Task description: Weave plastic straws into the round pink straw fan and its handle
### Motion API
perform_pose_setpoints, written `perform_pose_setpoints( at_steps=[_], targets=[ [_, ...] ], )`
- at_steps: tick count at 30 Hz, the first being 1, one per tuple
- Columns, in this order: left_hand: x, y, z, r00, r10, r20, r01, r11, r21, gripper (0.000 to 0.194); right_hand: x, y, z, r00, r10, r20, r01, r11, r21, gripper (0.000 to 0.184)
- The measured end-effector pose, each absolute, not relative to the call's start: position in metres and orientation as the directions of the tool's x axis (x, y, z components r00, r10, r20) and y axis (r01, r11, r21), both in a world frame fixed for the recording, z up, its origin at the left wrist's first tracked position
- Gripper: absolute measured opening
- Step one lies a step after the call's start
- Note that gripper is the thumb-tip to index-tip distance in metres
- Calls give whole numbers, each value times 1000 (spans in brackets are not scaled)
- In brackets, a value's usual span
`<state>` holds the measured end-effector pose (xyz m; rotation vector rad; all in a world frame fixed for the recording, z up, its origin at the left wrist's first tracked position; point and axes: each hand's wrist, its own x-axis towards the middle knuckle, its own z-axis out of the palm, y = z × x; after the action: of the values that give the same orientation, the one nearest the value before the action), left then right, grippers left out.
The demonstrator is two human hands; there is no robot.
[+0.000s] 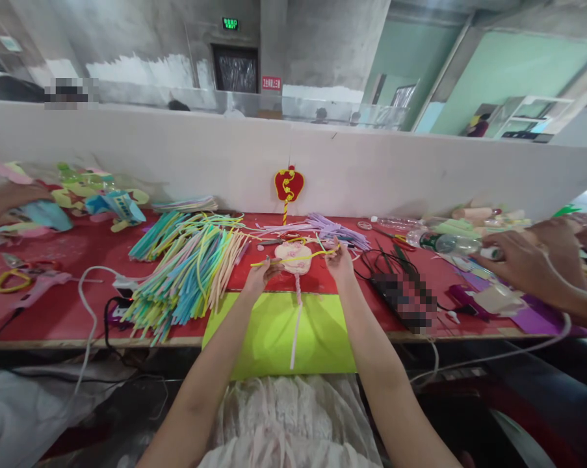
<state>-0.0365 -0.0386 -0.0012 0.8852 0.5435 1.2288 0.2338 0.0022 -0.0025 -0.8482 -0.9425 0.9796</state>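
Note:
A yellow pipe cleaner [307,257] stretches between my two hands above the table. My left hand [261,273] pinches it near its left end, and my right hand [339,260] pinches it toward the right end. Behind and below it lies a pale pink, fan-shaped piece [296,265] with a twisted pink and white stem [296,325]. The stem runs down over a lime-green sheet [254,338] at the table's front edge. A red fan-shaped piece [288,185] with yellow trim stands upright against the white partition.
A big heap of coloured pipe cleaners [186,266] lies left, purple ones [335,231] behind. A pink glue gun [42,286] and cables are at far left. Right are pliers [395,239], a phone [403,302], bottles [444,242] and another person's hands [532,250].

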Motion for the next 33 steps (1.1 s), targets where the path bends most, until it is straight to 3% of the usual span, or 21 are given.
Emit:
perform_pose_setpoints(
  at_steps=[5, 12, 23, 28, 33],
  targets=[
    [-37, -39, -1, 268, 955, 124, -576, 56, 815, 30, 223, -5, 14, 295, 942, 160, -540, 303, -785, 23],
    [-37, -38, -3, 262, 958, 113, -566, 57, 822, 31, 207, -26, 37, 190, 979, 70, -794, 196, -576, 9],
    [-38, -37, -4, 240, 965, 105, -566, 52, 823, 31, 209, -23, 39, 297, 945, 139, -613, 300, -731, 12],
    [-39, -38, -3, 263, 958, 116, -566, 56, 823, 32, 210, -24, 38, 451, 873, 188, -405, 388, -828, 18],
    [-37, -36, -6, 287, 950, 127, -563, 60, 824, 31, 213, -25, 37, 476, 840, 260, -368, 458, -809, 23]
  ],
)
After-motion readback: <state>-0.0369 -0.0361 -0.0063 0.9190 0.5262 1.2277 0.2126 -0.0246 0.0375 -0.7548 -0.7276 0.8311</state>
